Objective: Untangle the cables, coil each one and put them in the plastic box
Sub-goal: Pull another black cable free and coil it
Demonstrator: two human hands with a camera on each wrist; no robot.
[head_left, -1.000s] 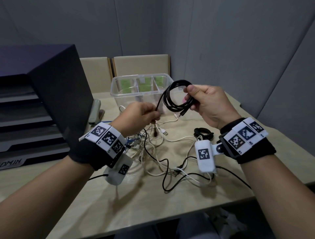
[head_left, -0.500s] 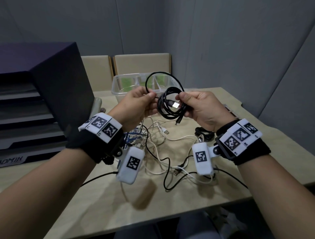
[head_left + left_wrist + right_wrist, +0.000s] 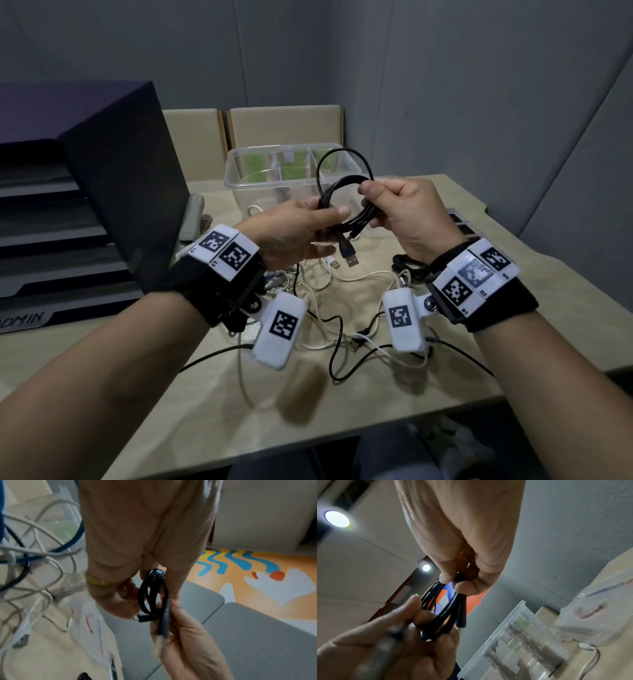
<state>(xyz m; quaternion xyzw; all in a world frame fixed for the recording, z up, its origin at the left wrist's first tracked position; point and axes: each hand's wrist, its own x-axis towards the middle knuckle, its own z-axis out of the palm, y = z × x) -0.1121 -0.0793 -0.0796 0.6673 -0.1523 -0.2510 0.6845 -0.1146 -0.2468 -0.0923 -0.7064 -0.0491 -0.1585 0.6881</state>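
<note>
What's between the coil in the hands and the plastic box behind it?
Nothing solid: in the head view the black cable coil, held by the left hand and right hand, hangs in air just before the plastic box.

Table [image 3: 178, 394] under tangled cables [image 3: 329, 308], box [image 3: 239, 178]

The plastic box [image 3: 239, 171] stands on the table [image 3: 171, 404] at its rear. In front of the box lies the cable tangle [image 3: 342, 329]. Left of the box stands the drawer cabinet [image 3: 85, 192]. Above the tangle, in front of the box, both hands hold the coiled cable [image 3: 346, 202].
</note>
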